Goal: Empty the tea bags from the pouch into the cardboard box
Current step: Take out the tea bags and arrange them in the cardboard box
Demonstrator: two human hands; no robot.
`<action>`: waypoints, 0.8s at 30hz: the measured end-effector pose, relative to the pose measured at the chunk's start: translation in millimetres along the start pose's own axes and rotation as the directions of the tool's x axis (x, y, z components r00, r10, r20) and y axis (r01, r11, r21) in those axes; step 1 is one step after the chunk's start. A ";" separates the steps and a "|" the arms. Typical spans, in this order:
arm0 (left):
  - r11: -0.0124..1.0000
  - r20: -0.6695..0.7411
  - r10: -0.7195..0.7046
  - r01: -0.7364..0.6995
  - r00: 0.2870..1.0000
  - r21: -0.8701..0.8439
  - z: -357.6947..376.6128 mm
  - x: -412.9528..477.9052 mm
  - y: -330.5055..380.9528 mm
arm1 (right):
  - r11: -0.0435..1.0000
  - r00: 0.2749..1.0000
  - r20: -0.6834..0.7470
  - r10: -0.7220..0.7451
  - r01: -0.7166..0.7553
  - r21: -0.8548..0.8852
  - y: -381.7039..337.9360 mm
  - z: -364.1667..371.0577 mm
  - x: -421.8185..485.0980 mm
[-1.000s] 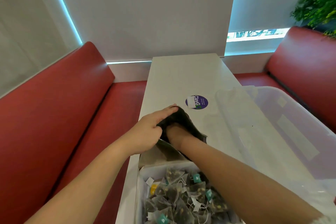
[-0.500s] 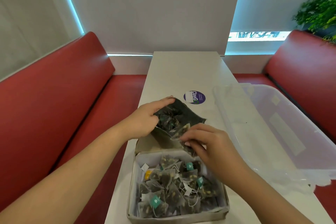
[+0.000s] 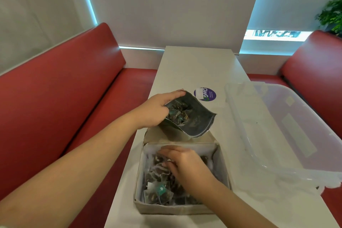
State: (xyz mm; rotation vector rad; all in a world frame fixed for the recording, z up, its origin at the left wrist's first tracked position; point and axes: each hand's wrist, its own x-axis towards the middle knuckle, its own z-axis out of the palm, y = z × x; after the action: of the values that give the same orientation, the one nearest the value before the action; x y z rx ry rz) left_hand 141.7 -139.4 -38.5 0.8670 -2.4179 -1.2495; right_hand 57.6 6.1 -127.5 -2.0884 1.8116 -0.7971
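Blur over right hand fingertips, palm-down on tea bags in box: pinching or not, cannot tell. Fingers of left hand curl round pouch rim

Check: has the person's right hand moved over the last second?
Yes. The right hand came out of the dark foil pouch and toward the person, away from the round purple sticker, into the grey cardboard box of tea bags.

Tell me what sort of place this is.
Probably a café or diner booth: red padded benches flank a narrow white table, roller blinds cover the windows, and a round branded sticker sits on the tabletop.
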 end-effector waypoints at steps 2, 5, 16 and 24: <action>1.000 0.000 0.005 -0.005 1.000 -0.007 -2.8 0.5 -2.7 | 1.000 0.998 -0.058 0.004 -0.005 -0.015 0.8 -11.9 -5.9; 1.000 0.008 0.025 -0.026 1.000 0.013 -5.4 1.0 -5.5 | 0.999 0.978 -0.205 0.030 -0.026 0.021 -0.9 -37.5 -10.0; 0.997 0.037 0.058 -0.060 0.998 0.049 -7.3 1.7 -7.2 | 0.827 0.842 0.317 0.437 -0.237 -0.509 40.0 -49.0 111.5; 0.995 0.055 0.074 -0.077 0.996 0.062 -4.0 5.2 -6.4 | 0.770 0.830 0.370 0.418 -0.107 -0.629 91.9 -1.1 146.8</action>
State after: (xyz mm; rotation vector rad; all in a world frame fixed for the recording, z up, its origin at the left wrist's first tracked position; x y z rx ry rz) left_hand 142.1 -148.0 -41.5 0.7612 -2.5196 -1.1881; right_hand -8.6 -153.2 -141.6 -1.9888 2.1339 0.4259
